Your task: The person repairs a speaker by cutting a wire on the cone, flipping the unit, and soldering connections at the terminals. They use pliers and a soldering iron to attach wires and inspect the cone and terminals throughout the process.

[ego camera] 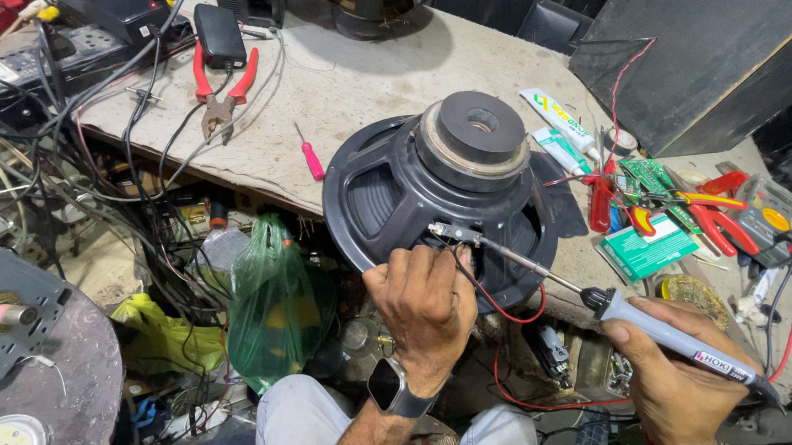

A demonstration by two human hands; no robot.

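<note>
Beside the speaker (449, 192) on the tabletop (360, 78) lie white glue tubes (560, 125) and a green packet (647, 249). My left hand (427, 310) seemingly pinches wires at its terminal; my right hand (676, 384) grips the soldering iron (602, 301), tip touching there.
</note>
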